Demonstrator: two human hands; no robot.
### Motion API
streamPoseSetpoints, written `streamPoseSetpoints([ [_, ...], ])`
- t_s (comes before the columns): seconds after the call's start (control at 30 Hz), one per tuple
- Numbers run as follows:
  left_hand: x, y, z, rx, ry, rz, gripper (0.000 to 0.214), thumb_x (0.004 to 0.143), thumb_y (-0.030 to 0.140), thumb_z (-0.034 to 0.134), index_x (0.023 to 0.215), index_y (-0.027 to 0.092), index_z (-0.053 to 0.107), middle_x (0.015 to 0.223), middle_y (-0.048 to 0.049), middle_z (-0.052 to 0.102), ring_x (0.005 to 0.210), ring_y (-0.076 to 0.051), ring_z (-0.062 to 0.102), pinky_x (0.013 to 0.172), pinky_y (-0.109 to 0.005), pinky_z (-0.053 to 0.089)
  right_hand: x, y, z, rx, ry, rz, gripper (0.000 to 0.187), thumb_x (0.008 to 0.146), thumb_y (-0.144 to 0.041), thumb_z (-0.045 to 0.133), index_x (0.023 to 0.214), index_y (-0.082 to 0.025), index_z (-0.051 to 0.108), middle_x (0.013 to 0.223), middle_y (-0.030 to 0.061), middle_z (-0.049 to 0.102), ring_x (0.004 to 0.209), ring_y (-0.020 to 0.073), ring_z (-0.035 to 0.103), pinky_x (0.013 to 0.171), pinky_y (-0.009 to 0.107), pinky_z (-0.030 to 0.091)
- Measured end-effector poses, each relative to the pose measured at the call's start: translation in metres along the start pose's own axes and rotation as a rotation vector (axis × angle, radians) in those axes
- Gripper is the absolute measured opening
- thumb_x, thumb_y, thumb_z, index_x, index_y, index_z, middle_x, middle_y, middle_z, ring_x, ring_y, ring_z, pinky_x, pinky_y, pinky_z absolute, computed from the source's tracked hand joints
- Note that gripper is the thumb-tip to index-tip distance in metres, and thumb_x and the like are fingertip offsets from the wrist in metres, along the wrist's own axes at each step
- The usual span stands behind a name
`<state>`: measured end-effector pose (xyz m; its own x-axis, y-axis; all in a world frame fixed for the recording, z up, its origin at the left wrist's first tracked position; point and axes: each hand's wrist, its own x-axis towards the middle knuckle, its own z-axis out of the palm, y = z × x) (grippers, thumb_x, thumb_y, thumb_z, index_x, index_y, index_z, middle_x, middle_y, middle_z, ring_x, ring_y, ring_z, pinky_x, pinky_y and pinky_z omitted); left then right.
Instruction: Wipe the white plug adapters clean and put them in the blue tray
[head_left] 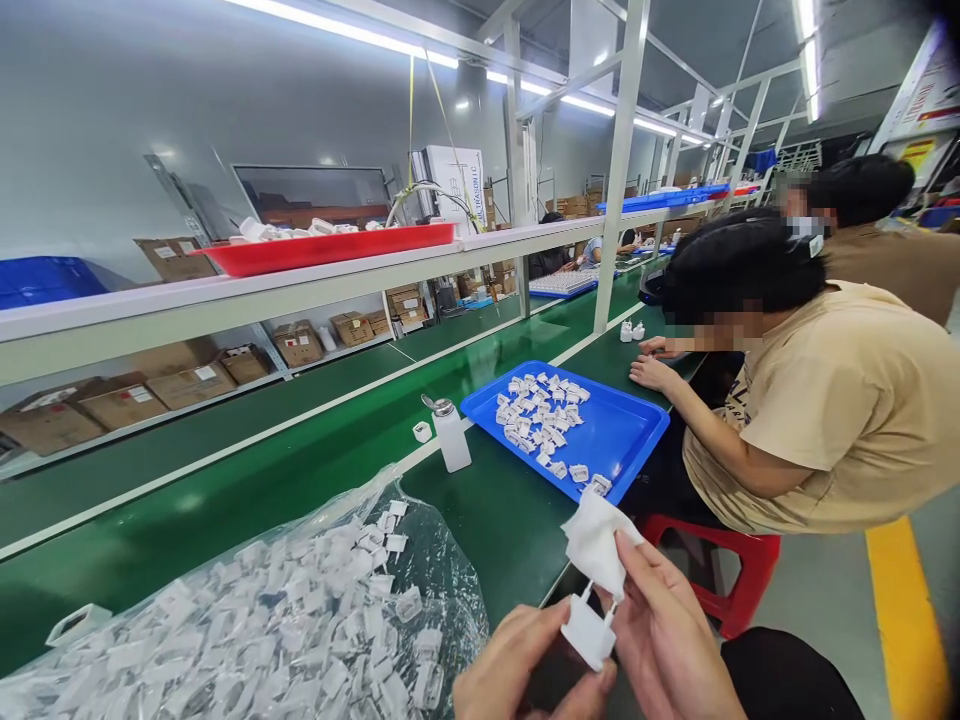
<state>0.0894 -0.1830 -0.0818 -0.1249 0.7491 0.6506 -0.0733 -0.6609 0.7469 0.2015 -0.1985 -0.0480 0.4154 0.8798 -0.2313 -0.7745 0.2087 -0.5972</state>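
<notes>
Between the thumb and fingers of my left hand (pixel 517 665) is a white two-pin plug housing (pixel 589 630), its two round pins pointing up. My right hand (pixel 667 625) pinches a white cloth (pixel 600 540), which lies against the tips of the pins. Just beyond my hands, a blue tray (pixel 630 440) holds many similar white plug pieces (pixel 540 410). To the left, a clear plastic bag (pixel 442 540) is spread open with a heap of white housings (pixel 300 610).
A white pump bottle (pixel 451 438) stands on the green bench beside a small white part (pixel 422 431). A red tray (pixel 330 248) rests on the shelf above. A co-worker (pixel 847 400) sits at the right, near a red stool (pixel 720 575).
</notes>
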Motion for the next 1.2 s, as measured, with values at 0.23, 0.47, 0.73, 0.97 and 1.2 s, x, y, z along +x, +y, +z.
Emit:
streamPoseSetpoints([
  [0.23,-0.002,0.001,0.004,0.046,0.027,-0.012,0.032,0.065,0.022,0.088,0.096,0.029,0.084,0.068,-0.003,0.078,0.055,-0.016,0.067,0.053,-0.021,0.056,-0.008,0.009,-0.006,-0.12,-0.081,0.028,0.035,0.076,-0.044,0.086,0.1,-0.019,0.08,0.084,0.0076,0.079,0.078,0.0259,0.074,0.076,0.038,0.06],
  [0.47,0.004,-0.007,0.005,-0.685,0.154,-1.007,0.039,0.055,0.039,0.098,0.078,0.013,0.082,0.071,-0.0097,0.08,0.05,-0.01,0.067,0.046,-0.012,0.054,-0.004,0.011,0.002,-0.14,-0.046,-0.071,0.043,0.075,-0.048,0.085,0.103,-0.017,0.078,0.095,0.0091,0.078,0.084,0.0258,0.072,0.078,0.037,0.059],
  [0.73,-0.007,-0.022,0.006,-0.957,0.152,-1.167,0.018,0.075,0.03,0.089,0.078,0.015,0.079,0.077,-0.0082,0.079,0.056,-0.009,0.069,0.053,-0.01,0.058,-0.019,0.024,-0.004,-0.846,-0.119,-0.762,0.028,0.096,-0.039,0.062,0.116,-0.032,0.08,0.089,0.0064,0.071,0.073,0.0205,0.065,0.067,0.028,0.054],
  [0.97,0.002,-0.006,0.01,-0.81,0.209,-1.131,0.039,0.051,0.033,0.101,0.076,0.011,0.081,0.066,-0.0055,0.077,0.05,-0.006,0.066,0.049,-0.008,0.054,-0.016,0.016,-0.008,-0.859,-0.249,-0.514,0.033,0.095,-0.039,0.064,0.124,-0.031,0.076,0.087,0.0052,0.071,0.07,0.0179,0.065,0.064,0.024,0.053],
  [1.2,0.009,0.002,0.015,-0.725,0.279,-1.113,0.043,0.04,0.037,0.102,0.067,0.013,0.078,0.065,-0.0052,0.078,0.046,-0.005,0.063,0.044,-0.008,0.05,-0.005,0.016,-0.016,-0.3,-0.135,-0.071,0.037,0.087,-0.048,0.074,0.117,-0.025,0.078,0.097,0.0092,0.079,0.084,0.024,0.071,0.077,0.033,0.058],
])
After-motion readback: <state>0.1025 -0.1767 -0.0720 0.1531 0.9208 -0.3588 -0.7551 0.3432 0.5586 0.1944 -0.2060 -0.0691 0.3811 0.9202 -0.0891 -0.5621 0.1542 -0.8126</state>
